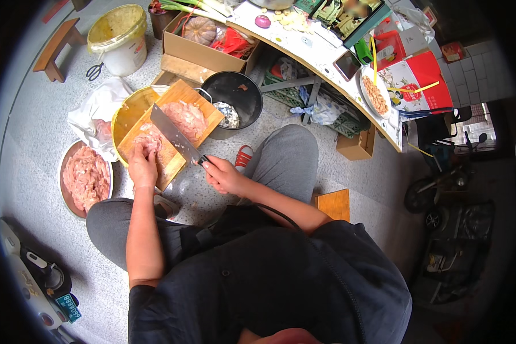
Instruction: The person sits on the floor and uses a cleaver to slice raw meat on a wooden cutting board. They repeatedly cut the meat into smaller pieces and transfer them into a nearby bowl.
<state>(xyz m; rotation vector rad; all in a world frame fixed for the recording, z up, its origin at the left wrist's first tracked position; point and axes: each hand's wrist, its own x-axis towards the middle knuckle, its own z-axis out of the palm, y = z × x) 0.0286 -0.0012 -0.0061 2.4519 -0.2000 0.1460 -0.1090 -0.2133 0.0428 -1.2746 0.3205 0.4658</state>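
My right hand [225,175] grips the black handle of a cleaver [176,136]. Its wide blade slants across a wooden cutting board [165,165], between two portions of raw meat. With curled fingers, my left hand [142,167] holds the smaller portion of pale pink meat [148,138] at the board's left side; the fingertips are partly hidden. Beyond the blade lies a larger heap of sliced raw meat [185,120]. The board sits tilted over a yellow-lined bucket [122,114]. Left of my left hand, a round basin [110,172] on the floor is filled with raw meat strips.
A white plastic bag [99,101] leans by the bucket. Behind the board stands a black metal bucket [249,96] with crumpled material inside. A table [327,69] curves along the right, bearing a phone [346,66] and a plate of peanuts [376,96]. Scissors [94,72] lie far left.
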